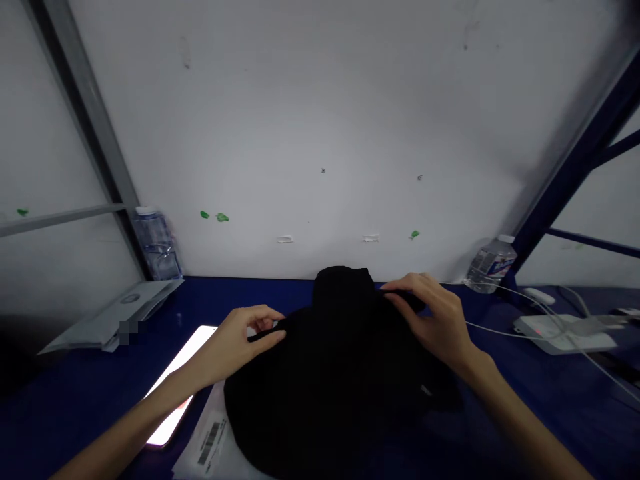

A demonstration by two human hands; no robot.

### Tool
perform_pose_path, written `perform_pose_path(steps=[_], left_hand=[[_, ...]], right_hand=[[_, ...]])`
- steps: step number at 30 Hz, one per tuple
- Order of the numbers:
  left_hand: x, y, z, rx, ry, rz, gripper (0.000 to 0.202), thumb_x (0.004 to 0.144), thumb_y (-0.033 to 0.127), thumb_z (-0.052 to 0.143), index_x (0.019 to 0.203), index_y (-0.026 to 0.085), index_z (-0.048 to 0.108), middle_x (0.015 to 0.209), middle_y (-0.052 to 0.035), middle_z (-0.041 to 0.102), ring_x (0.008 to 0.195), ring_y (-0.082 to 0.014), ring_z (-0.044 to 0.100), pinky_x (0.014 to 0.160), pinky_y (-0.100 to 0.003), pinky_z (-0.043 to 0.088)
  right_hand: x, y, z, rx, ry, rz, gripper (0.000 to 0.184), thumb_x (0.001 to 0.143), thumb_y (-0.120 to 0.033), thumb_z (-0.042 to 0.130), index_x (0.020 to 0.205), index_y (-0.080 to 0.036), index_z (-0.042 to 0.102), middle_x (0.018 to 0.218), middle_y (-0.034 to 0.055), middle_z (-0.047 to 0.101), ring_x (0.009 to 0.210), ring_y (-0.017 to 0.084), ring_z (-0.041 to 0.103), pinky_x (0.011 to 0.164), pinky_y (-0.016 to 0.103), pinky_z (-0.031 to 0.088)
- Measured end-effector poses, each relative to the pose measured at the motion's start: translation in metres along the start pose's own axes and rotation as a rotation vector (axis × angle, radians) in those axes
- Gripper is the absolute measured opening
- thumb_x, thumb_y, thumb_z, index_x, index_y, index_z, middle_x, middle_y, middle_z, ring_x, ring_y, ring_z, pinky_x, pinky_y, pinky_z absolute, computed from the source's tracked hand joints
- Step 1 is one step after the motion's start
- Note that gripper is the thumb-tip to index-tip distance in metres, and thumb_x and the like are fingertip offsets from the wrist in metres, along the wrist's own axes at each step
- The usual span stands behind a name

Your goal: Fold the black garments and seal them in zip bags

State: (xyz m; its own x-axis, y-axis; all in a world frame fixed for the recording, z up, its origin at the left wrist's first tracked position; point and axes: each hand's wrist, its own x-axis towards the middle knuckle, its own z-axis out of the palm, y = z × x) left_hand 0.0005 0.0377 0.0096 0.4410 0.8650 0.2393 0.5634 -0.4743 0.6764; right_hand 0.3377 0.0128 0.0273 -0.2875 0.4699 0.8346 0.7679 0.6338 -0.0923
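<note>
A black cloth item (345, 373) lies spread before me, with a rounded raised part at the far end and wide curved edges like a brim; its exact kind is hard to make out in the dark. My left hand (245, 340) pinches its left edge between thumb and fingers. On the other side, my right hand (433, 313) grips the fabric near the raised part, thumb and fingertips closed on the edge. A small pale tag shows on the cloth's right side. Under its left side lies a clear plastic bag (210, 443) with a barcode label.
A lit phone (173, 423) lies beneath my left forearm on the blue tabletop (240, 288). Water bottles stand at the back left (159, 247) and back right (493, 265). Papers (145, 303) lie at left; a white power strip (565, 335) with cables sits at right. A white wall rises behind.
</note>
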Motion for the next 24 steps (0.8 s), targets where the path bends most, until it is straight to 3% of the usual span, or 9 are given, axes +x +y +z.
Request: perform_pose_path(steps=[4,9,15,20,22,24], left_hand=[[0.001,0.010,0.000,-0.062,-0.074,0.024,0.018,0.089,0.039,0.062,0.086,0.021,0.066,0.081,0.0011,0.063,0.079,-0.0174,0.059,0.078,-0.032,0.047],[0.004,0.027,0.001,-0.046,-0.063,0.030,0.024,0.092,0.042,0.056,0.086,0.021,0.066,0.081,0.0004,0.066,0.077,-0.0172,0.059,0.073,-0.030,0.046],[0.012,0.043,-0.012,0.038,-0.049,-0.045,0.022,0.085,0.039,0.063,0.078,0.019,0.069,0.070,0.0004,0.066,0.067,-0.0162,0.058,0.065,-0.029,0.042],[0.015,0.047,-0.018,0.023,-0.068,-0.083,0.025,0.077,0.041,0.074,0.073,0.018,0.065,0.069,0.0012,0.064,0.065,-0.0156,0.055,0.064,-0.028,0.042],[0.015,0.050,-0.018,-0.037,-0.124,-0.068,0.026,0.075,0.040,0.077,0.073,0.018,0.064,0.069,0.0024,0.062,0.066,-0.0144,0.054,0.064,-0.027,0.042],[0.013,0.054,-0.018,-0.169,-0.220,-0.037,0.025,0.072,0.036,0.080,0.072,0.018,0.063,0.068,0.0041,0.059,0.066,-0.0126,0.053,0.065,-0.025,0.042]], right_hand=[[0.000,0.014,-0.007,-0.113,0.022,0.030,0.009,0.095,-0.030,0.062,0.095,-0.023,0.068,0.081,0.0020,0.072,0.071,0.019,0.066,0.068,0.032,0.049],[0.005,0.022,-0.012,-0.158,-0.021,0.188,0.027,0.089,-0.046,0.067,0.079,-0.021,0.069,0.067,0.0006,0.070,0.054,0.016,0.059,0.056,0.030,0.042],[0.016,0.030,-0.027,0.346,-0.245,0.497,0.043,0.092,-0.054,0.057,0.066,-0.021,0.063,0.059,-0.0004,0.060,0.053,0.015,0.054,0.050,0.026,0.036],[0.024,0.046,-0.049,0.568,-0.477,0.529,0.030,0.088,-0.050,0.067,0.087,-0.021,0.074,0.083,0.0046,0.070,0.077,0.020,0.063,0.066,0.028,0.046],[0.024,0.047,-0.053,0.626,-0.430,0.522,0.023,0.086,-0.045,0.071,0.087,-0.022,0.075,0.086,0.0045,0.068,0.079,0.019,0.062,0.068,0.028,0.047],[0.024,0.046,-0.055,0.716,-0.243,0.531,0.017,0.083,-0.040,0.075,0.084,-0.023,0.075,0.083,0.0026,0.065,0.076,0.017,0.059,0.066,0.027,0.046]])
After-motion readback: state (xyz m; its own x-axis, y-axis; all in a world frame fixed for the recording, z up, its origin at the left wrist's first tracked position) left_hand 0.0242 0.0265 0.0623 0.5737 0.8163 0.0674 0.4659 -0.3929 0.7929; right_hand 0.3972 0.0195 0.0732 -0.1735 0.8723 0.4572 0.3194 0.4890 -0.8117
